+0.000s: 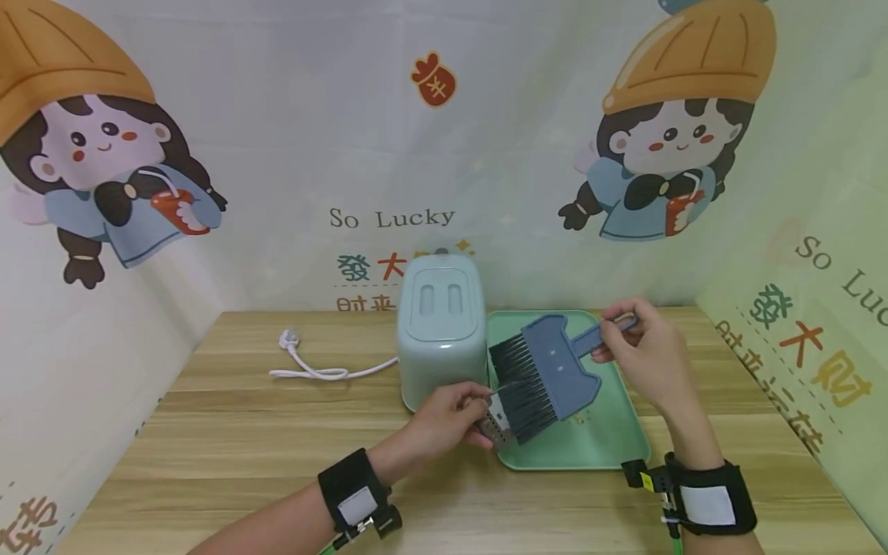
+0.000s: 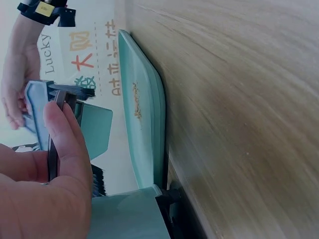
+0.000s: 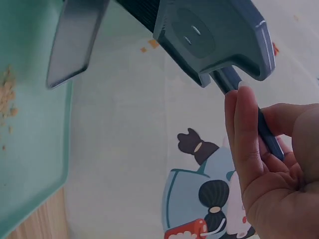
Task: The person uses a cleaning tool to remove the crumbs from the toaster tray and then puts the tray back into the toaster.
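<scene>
Wood-grain tabletop (image 1: 277, 462), blue brush (image 1: 557, 368) with two pointed corners, pale marks, black bristles, raised above green tray (image 1: 603, 443), bristles at grey plate (image 1: 496, 425), right hand (image 1: 648, 354) pinching brush's slim handle, left hand (image 1: 447, 420) pinching plate, fingers closed.

We see a makeshift booth (image 1: 305, 85), home or studio we cannot tell: cartoon-printed "So Lucky" sheets (image 1: 513, 139) walling a wood-grain table (image 1: 229, 439).

The table (image 1: 229, 439) carries a toaster (image 1: 442, 308), its cord (image 1: 364, 372) and plug (image 1: 288, 338) to the left, a tray (image 1: 610, 443) just right
</scene>
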A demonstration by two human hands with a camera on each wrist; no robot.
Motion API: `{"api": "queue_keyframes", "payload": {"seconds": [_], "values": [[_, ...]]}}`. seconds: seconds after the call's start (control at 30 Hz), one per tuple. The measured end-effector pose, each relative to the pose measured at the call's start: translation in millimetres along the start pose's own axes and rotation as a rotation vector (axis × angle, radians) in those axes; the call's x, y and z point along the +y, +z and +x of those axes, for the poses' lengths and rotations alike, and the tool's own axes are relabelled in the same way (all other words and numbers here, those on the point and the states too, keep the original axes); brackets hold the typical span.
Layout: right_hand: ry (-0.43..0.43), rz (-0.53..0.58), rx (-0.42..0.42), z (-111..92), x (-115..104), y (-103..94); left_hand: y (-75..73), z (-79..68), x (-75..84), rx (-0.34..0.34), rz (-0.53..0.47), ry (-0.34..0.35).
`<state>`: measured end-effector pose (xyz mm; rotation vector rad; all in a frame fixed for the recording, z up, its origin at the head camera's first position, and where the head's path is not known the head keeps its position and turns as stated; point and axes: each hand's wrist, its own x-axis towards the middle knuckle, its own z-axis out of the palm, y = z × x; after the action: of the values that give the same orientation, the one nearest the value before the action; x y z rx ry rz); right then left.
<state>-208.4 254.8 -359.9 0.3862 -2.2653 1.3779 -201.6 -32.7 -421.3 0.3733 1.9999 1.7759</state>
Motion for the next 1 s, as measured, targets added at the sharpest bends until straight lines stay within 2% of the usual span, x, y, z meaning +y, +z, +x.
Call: {"api": "queue_keyframes", "payload": {"seconds": [0.13, 0.37, 0.53, 0.63, 0.77, 0.87, 1.0], "values": [[0.045, -0.076, 0.041, -1, 14, -4.9, 0.0, -1.6, -0.3, -0.009, -0.004, 0.001], [0.037, -0.254, 0.158, -2, 27, -25.4, -2.0, -2.6, -1.3, -0.015, 0.002, 0.006], [0.081, -0.408, 0.281, -3, 29, -35.3, -2.3, -2.5, -1.4, -0.019, -0.014, 0.002], [0.074, -0.428, 0.391, -3, 30, -37.5, -2.0, -3.0, -0.5, -0.015, -0.008, 0.001], [0.044, -0.301, 0.486, 0, 27, -32.6, -1.0, -3.4, 0.7, -0.012, 0.011, 0.001], [0.010, -0.268, 0.474, 2, 24, -23.9, -1.0, -3.8, 1.1, -0.013, 0.016, 0.000], [-0.076, -0.366, 0.394, 3, 25, -17.9, -2.4, -3.4, -0.3, -0.005, 0.012, 0.009]]}}
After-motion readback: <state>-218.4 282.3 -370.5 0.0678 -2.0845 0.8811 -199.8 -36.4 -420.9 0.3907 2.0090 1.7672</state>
